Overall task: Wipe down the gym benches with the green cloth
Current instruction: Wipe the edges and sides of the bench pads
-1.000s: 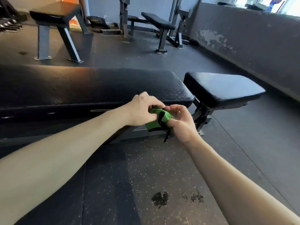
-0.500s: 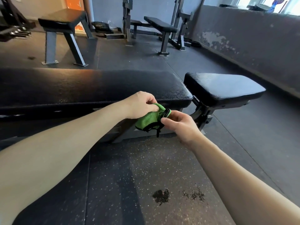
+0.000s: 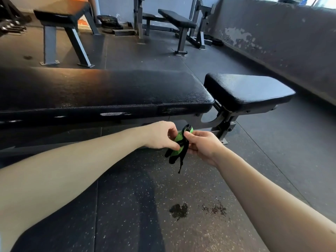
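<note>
A small green cloth (image 3: 179, 140) with black edging and a dangling black loop is bunched between both hands, in front of and below the near bench. My left hand (image 3: 161, 135) pinches its left side. My right hand (image 3: 201, 144) grips its right side with thumb on top. The long black padded bench (image 3: 109, 90) runs across the view just beyond the hands, with its separate seat pad (image 3: 247, 90) to the right. Most of the cloth is hidden by my fingers.
The bench's steel frame and foot (image 3: 224, 128) stand just right of my hands. A second flat bench (image 3: 61, 13) is at the back left, a third bench (image 3: 176, 19) with racks at the back centre. A grey wall (image 3: 281, 39) runs along the right. Dark stains (image 3: 179, 210) mark the rubber floor.
Both hands have dropped lower, below the bench pad's edge, and the cloth is now squeezed narrower between them with its black loop hanging down.
</note>
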Action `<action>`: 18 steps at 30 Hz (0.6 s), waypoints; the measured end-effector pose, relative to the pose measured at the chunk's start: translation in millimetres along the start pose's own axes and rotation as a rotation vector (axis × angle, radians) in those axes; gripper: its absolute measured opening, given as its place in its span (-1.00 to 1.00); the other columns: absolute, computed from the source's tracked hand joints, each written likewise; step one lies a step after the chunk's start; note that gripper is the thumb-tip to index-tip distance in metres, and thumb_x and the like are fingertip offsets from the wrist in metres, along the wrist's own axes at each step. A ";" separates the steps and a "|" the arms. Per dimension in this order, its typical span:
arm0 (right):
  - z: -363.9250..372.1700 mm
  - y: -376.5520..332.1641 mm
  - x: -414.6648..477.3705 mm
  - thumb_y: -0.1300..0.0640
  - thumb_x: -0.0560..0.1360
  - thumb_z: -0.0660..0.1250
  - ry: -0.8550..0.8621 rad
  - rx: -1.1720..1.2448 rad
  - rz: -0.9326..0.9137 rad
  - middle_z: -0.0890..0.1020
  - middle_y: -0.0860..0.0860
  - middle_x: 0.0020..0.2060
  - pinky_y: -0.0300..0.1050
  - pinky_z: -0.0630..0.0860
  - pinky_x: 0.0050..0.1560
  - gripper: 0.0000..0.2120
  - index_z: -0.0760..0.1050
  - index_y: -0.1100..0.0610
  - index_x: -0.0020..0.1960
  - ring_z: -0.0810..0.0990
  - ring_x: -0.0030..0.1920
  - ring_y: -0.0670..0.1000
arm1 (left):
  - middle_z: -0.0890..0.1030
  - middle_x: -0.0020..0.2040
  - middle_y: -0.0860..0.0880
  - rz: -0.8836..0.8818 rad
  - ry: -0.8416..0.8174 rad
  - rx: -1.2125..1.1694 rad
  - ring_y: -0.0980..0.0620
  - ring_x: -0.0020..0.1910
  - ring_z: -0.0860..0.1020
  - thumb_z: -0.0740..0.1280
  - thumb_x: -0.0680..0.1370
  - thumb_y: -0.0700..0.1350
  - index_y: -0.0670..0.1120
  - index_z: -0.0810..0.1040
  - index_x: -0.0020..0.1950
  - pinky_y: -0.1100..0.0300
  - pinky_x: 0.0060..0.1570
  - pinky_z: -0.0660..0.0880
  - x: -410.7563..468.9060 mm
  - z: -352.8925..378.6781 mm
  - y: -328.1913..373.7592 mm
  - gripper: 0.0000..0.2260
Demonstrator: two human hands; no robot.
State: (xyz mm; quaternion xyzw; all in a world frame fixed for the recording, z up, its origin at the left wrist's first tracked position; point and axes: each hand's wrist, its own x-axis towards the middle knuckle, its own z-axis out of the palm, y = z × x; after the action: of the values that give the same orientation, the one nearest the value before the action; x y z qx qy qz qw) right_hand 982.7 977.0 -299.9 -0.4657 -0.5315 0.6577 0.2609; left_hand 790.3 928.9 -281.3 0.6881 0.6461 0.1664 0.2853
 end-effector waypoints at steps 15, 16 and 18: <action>-9.2 24.2 10.4 0.07 0.60 0.38 -0.008 0.092 0.093 0.73 0.18 0.05 -0.05 0.62 0.05 -0.72 0.64 0.28 0.15 0.71 0.00 0.07 | 0.66 -0.04 0.15 0.030 -0.042 -0.093 0.19 -0.05 0.60 0.41 0.58 0.07 0.05 0.69 0.08 0.24 -0.01 0.52 5.5 16.9 -8.6 -0.84; -9.4 25.5 11.4 0.06 0.60 0.38 -0.008 0.093 0.096 0.73 0.17 0.02 -0.05 0.62 0.04 -0.72 0.64 0.27 0.14 0.71 -0.02 0.06 | 0.65 -0.09 0.17 0.032 -0.030 -0.090 0.21 -0.11 0.60 0.41 0.58 0.04 0.06 0.69 0.03 0.26 -0.08 0.50 6.5 18.8 -9.1 -0.89; -9.5 27.0 13.2 0.04 0.62 0.37 -0.018 0.083 0.104 0.74 0.15 -0.01 -0.02 0.61 0.06 -0.73 0.65 0.24 0.14 0.71 -0.04 0.06 | 0.62 -0.23 0.20 0.028 -0.006 -0.076 0.27 -0.27 0.55 0.41 0.59 -0.01 0.10 0.66 -0.10 0.29 -0.21 0.42 8.5 21.8 -10.1 -0.92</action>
State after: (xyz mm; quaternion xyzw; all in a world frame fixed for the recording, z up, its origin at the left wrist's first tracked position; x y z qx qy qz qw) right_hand 989.6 984.4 -329.7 -0.4753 -0.4812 0.6961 0.2407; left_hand 796.3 933.4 -305.7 0.6865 0.6285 0.1926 0.3108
